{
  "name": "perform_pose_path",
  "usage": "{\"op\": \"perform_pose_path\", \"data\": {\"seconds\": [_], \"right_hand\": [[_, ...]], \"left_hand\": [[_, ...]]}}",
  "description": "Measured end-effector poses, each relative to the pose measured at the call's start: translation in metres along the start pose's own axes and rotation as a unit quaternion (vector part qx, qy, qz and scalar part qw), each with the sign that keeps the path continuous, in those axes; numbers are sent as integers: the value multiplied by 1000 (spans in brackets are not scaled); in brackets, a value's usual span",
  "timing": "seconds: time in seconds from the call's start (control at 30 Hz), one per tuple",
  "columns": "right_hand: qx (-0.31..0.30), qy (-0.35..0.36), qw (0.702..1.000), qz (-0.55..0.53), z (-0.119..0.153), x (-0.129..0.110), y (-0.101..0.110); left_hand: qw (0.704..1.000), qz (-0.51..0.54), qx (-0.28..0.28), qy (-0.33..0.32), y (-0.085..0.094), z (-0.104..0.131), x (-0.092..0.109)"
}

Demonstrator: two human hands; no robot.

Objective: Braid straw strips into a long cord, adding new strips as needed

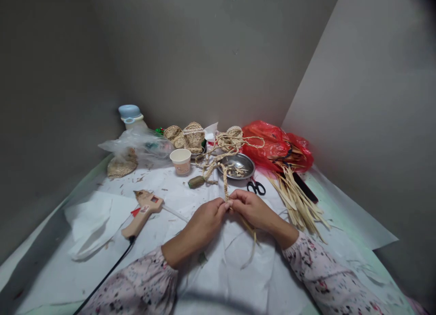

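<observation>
Braid (225, 181) at frame center, running upward from the fingertips toward the left rim of the dish (243, 159). Left hand (208, 217) and right hand (250, 209) meet at its lower end, both pinching it between thumb and fingers; loose strands (254, 244) trail below the right hand. Scissors (256, 188) just below the dish; spool (196, 182) left of the braid, cup (180, 164) above the spool. Strips (299, 201) spread right of center, below a red bag (264, 142). Glue gun (145, 211) left of center on the white-covered surface (231, 283). Blue-lidded bottle (130, 111), upper left.
</observation>
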State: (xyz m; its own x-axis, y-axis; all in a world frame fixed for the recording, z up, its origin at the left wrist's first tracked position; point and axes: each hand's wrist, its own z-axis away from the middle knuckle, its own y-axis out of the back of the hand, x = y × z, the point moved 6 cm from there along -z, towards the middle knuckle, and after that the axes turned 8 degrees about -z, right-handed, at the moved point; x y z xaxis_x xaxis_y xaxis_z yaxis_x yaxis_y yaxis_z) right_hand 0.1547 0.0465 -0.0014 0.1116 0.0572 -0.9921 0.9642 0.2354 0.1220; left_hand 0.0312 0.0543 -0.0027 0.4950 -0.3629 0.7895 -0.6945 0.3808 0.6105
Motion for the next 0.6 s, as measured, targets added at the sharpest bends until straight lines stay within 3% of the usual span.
{"op": "perform_pose_path", "data": {"seconds": [0.2, 0.43, 0.5, 0.6], "right_hand": [[-13, -22, 999, 48, 2, -7, 5], [62, -73, 983, 158, 6, -14, 10], [81, -56, 977, 187, 10, -19, 4], [111, 30, 955, 274, 19, -31, -12]], "left_hand": [[994, 87, -46, 51, -4, -3, -5], [989, 57, 62, 123, 1, -1, -13], [983, 100, 77, 136, -1, 2, -13], [954, 229, 79, 174, -7, 7, -14]]}}
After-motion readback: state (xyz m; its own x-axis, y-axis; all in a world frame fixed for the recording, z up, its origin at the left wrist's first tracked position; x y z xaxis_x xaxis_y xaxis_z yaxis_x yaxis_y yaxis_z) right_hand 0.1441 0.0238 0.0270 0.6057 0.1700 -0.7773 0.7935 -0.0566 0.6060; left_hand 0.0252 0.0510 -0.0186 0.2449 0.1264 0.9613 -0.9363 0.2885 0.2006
